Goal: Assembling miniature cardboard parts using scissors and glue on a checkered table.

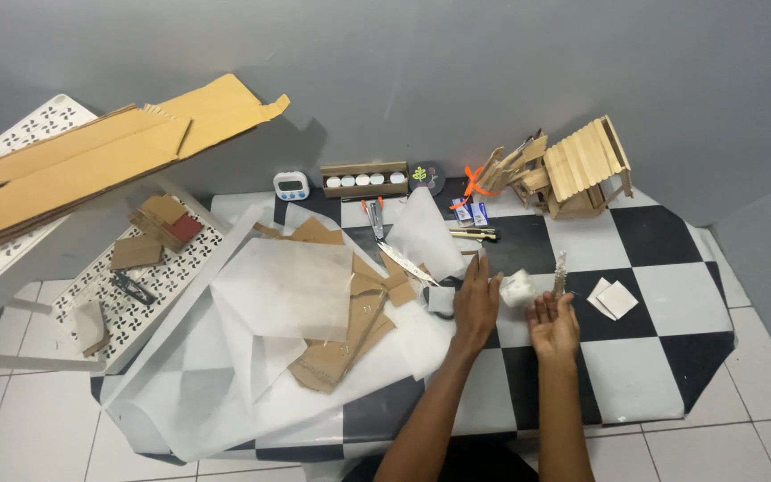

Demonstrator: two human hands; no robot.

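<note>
Between my 2 hands, low on the black-and-white checkered mat (pixel 653 375), sits a crumpled white wad (pixel 518 288), and my left hand (pixel 476 303) touches its left edge with fingers stretched out flat, clenched on nothing. My right hand (pixel 553 327) lies just right of the wad, palm up and loose, with a thin clear stick (pixel 560 272) standing up at its fingertips; I cannot tell whether the fingers pinch it or only touch it. Just right of that hand lie 2 small white squares (pixel 614 299). Left of my left hand spread white paper sheets (pixel 289 287) over brown cardboard pieces (pixel 350 344). Well beyond both hands, by the grey wall, stands a small stick house (pixel 582 167).
</note>
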